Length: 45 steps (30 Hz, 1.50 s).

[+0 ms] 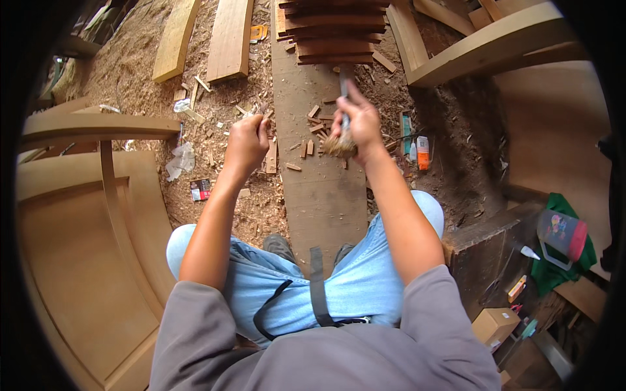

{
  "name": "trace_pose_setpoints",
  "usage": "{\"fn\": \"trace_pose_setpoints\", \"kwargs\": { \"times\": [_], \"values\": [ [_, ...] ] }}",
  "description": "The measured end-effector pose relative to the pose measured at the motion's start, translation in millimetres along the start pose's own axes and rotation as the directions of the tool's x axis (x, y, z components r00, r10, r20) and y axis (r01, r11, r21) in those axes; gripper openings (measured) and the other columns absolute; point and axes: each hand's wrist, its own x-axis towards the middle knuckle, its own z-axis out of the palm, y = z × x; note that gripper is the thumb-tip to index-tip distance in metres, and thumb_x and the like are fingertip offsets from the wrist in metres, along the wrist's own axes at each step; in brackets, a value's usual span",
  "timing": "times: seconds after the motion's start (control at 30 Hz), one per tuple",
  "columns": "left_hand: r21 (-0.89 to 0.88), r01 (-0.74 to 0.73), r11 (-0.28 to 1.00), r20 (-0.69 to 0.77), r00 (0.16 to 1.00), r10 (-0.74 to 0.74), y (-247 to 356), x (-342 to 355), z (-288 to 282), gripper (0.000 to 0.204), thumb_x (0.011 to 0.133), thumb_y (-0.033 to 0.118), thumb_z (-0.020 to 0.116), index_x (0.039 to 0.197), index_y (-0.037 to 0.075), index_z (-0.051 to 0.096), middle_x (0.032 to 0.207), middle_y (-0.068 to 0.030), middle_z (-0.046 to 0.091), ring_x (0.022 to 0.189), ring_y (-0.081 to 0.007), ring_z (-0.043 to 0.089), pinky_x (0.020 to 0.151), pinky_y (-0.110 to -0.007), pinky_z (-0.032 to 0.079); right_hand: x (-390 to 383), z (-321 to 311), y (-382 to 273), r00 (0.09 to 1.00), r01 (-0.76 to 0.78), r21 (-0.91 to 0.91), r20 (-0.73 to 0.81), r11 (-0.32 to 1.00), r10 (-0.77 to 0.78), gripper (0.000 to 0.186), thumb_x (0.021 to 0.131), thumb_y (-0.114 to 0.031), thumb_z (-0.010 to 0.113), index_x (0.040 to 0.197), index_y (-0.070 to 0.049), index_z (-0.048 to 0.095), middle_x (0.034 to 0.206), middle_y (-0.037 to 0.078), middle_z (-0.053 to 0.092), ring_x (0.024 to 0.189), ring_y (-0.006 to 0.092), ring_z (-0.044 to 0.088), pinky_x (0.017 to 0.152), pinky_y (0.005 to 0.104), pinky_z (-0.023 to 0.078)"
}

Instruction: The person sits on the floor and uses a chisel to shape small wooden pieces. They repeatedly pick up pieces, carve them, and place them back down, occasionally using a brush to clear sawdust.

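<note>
My right hand [360,124] grips a long grey implement [344,85] that points toward stacked reddish-brown wooden pieces [332,29]; straw-coloured bristles [338,146] show just below my fingers. My left hand [248,140] is closed in a pinch to the left of the board, fingertips on something small that I cannot make out. Between and beyond my hands, small offcuts [313,127] lie scattered on the long board [319,202] that runs between my feet.
Planks [225,45] lie on shavings. Carved panels [88,260] and curved frames [486,42] flank me. An orange-white bottle [422,153] stands right of the board. A dark wooden box [476,241], green cloth [548,280], clear container [561,238] and cardboard box [492,326] are at lower right.
</note>
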Motion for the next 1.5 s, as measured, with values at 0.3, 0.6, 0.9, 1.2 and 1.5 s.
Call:
{"fn": "trace_pose_setpoints", "kwargs": {
  "times": [0.3,0.6,0.9,1.2,1.5],
  "values": [
    [0.015,-0.156,0.988,-0.101,0.983,0.157,-18,13,18,0.016,0.095,0.007,0.058,0.085,-0.004,0.065,0.077,-0.0236,0.064,0.068,-0.0379,0.064,0.063,-0.043,0.048,-25,6,26,0.905,-0.102,-0.265,0.376,0.959,0.2,0.059,0.101,-0.01,0.056,0.156,-0.019,0.038,0.067,0.001,0.052,0.046,0.0107,0.054,0.043,0.027,0.05],
    [0.032,-0.146,0.989,-0.084,0.985,0.148,-25,7,23,0.015,0.095,0.006,0.058,0.089,-0.005,0.066,0.08,-0.0241,0.065,0.073,-0.0401,0.065,0.067,-0.046,0.05,-21,2,49,0.817,-0.132,-0.256,0.519,0.958,0.251,0.06,0.101,-0.011,0.057,0.156,-0.021,0.037,0.067,0.001,0.052,0.044,0.0114,0.053,0.043,0.0271,0.051],
    [-0.008,-0.241,0.971,0.243,0.941,0.235,9,-12,28,0.021,0.098,0.009,0.057,0.082,-0.002,0.064,0.073,-0.0188,0.065,0.069,-0.0287,0.065,0.066,-0.044,0.053,-24,18,-5,0.924,-0.134,-0.107,-0.373,0.985,0.085,0.056,0.104,-0.01,0.046,0.157,-0.009,0.029,0.067,0.005,0.054,0.053,0.0133,0.056,0.05,0.032,0.054],
    [-0.035,-0.12,0.992,-0.044,0.992,0.118,-16,13,15,0.019,0.097,0.007,0.057,0.084,-0.005,0.064,0.075,-0.0222,0.065,0.065,-0.0337,0.064,0.061,-0.043,0.048,-23,2,34,0.891,-0.074,-0.193,0.427,0.978,0.152,0.059,0.101,-0.012,0.058,0.156,-0.022,0.038,0.066,0.002,0.055,0.044,0.0115,0.055,0.042,0.0272,0.05],
    [0.072,-0.086,0.994,-0.037,0.995,0.089,-8,2,18,0.018,0.094,0.01,0.058,0.084,-0.003,0.065,0.082,-0.0241,0.065,0.077,-0.0425,0.065,0.073,-0.05,0.052,-48,19,38,0.88,-0.153,-0.303,0.392,0.941,0.269,0.06,0.101,-0.011,0.056,0.157,-0.015,0.035,0.066,0.001,0.051,0.045,0.0115,0.052,0.042,0.0292,0.05]
  ]
}}
